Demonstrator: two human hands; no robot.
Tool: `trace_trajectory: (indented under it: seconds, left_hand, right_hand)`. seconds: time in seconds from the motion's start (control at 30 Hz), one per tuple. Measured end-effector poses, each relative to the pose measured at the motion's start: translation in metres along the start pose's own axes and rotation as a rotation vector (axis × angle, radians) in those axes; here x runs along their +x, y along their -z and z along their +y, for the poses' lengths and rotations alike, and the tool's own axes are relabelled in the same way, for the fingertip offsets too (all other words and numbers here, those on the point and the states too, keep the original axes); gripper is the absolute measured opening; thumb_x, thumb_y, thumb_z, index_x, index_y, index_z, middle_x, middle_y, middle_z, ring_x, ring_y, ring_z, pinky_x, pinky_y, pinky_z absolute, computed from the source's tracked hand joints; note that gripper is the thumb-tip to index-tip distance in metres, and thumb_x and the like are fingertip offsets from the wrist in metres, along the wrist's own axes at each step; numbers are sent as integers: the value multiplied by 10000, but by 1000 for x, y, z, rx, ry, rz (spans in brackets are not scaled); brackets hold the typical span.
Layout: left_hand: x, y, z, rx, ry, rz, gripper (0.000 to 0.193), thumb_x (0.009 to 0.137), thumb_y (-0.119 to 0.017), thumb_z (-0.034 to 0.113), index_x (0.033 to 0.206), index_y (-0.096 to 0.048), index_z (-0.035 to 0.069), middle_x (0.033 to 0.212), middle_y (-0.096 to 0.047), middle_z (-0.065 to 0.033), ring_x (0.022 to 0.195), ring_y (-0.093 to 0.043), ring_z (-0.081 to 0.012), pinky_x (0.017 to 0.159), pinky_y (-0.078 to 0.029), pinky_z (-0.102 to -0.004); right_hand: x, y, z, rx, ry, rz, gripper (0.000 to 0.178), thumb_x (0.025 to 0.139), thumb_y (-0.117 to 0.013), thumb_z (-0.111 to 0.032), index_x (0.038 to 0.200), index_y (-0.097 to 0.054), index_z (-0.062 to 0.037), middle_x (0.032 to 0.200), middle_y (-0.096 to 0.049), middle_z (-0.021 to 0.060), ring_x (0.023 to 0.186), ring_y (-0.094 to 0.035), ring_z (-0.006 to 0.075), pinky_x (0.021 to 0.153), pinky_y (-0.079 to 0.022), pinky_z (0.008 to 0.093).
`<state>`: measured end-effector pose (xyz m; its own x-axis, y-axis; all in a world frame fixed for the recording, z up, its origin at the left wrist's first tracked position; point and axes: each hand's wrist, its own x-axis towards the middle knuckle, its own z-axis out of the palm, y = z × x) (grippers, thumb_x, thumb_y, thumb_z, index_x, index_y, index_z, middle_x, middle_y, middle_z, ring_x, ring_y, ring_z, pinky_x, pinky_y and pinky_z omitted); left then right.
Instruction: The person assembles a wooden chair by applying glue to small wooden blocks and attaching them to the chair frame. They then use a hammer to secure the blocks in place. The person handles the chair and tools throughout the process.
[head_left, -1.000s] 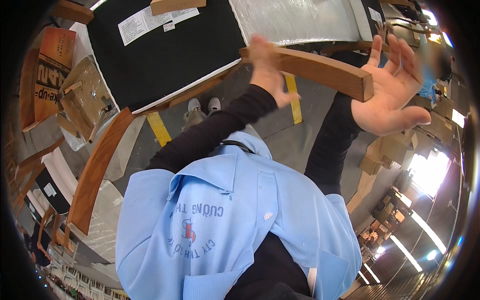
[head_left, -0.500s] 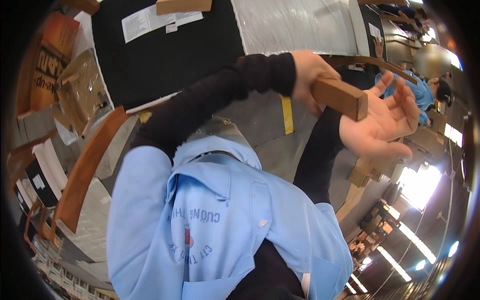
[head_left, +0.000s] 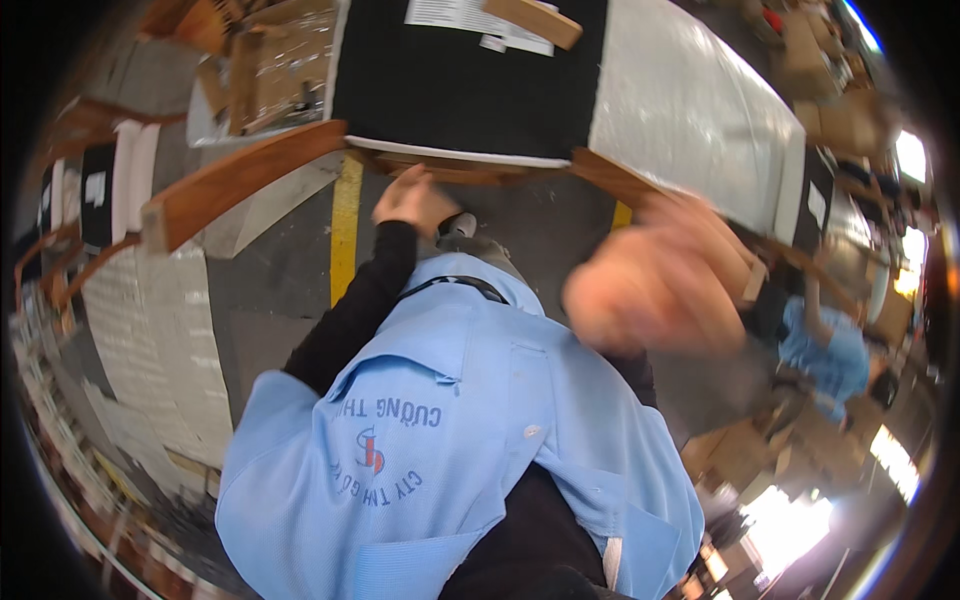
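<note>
My left hand point(head_left: 405, 200), in a black sleeve, reaches to the near edge of an upturned piece of furniture with a black underside point(head_left: 460, 95). Its fingers are closed at a wooden rail point(head_left: 450, 170) below that edge; what they hold, if anything, is hidden. Smeared by motion, my right hand point(head_left: 660, 280) is raised in front of the right curved wooden leg point(head_left: 610, 178), its grip unreadable. On the left side another curved wooden leg point(head_left: 245, 185) juts out toward me. A wooden block point(head_left: 535, 20) rests on the black underside, partly over a white printed sheet point(head_left: 450, 14).
Plastic wrap point(head_left: 690, 110) covers a pale part right of the black underside. A box with wooden pieces in plastic point(head_left: 285, 70) stands at upper left. Similar furniture point(head_left: 98, 195) lies farther left. Another person in blue point(head_left: 825, 340) is at right. Yellow tape point(head_left: 345, 230) marks the floor.
My left hand has gone from the right, where it held a wooden block, to the near rail. My right hand, open before, has moved left and blurred. The view has shifted.
</note>
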<state>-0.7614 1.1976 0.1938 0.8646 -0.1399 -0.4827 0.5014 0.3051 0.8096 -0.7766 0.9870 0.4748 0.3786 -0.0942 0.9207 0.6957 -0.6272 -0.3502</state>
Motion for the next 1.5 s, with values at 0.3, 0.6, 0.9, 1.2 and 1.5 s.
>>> trace_trajectory:
  seconds: [0.3,0.6,0.9,1.2,1.5]
  left_hand:
    - [-138,7,158,867,-768,144,857,697,-606,269,1456,-333,-19,1485,-283,-224,1345,-274,-306,1082,-284,-425]
    - [-152,17,245,394,-1595,891,778,844,-624,452,1386,-292,5,1417,-337,-175,1275,-382,-312,1009,-364,-452]
    - [-93,-15,325,735,-1382,603,662,977,-328,600,1305,-430,34,1394,-467,-145,1332,-416,-227,1034,-411,-464]
    - [-91,-37,330,514,-1310,632,765,909,-395,685,1232,-479,-3,1285,-554,-175,1273,-480,-304,1066,-400,-461]
    - [-104,-20,319,748,-1149,299,790,973,-255,635,1397,-342,-27,1414,-416,-211,1364,-360,-311,1152,-204,-470]
  right_hand:
    - [-81,-136,-10,1173,-646,-1660,860,733,-819,-274,1425,-361,-50,1202,-613,217,1117,-607,340,967,-464,353]
    - [37,-131,-4,463,-168,-588,664,725,-714,29,1337,-458,-5,1326,-532,209,1193,-583,328,930,-526,377]
    - [-154,-249,18,286,-524,-758,976,709,-710,47,1513,-185,-126,1566,-257,160,1417,-328,319,1116,-156,656]
    - [28,-230,25,274,-483,-434,561,816,-548,50,1358,-454,-60,1088,-691,146,918,-694,217,753,-557,300]
    - [-78,-225,-9,676,-334,-563,989,656,-707,-254,1516,-259,-60,1444,-449,190,1373,-399,295,1094,-336,382]
